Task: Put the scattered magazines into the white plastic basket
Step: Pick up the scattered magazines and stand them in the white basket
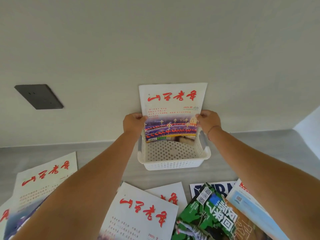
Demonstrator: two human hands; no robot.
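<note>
A white magazine (172, 108) with red script and a colourful night photo stands upright, its lower edge inside the white plastic basket (173, 164) against the far side. My left hand (134, 123) grips its left edge and my right hand (208, 121) grips its right edge. The perforated basket stands on the grey table by the wall. Several more magazines lie on the near table: a white one at the left (45, 181), a white one in the middle (140, 213), another partly under it (168, 194), and a green one (204, 215) at the right.
A white wall rises right behind the basket, with a dark socket plate (39, 96) at the left. Further magazines overlap at the near right (249, 205), partly under my right forearm. Bare grey tabletop (107, 153) shows left of the basket.
</note>
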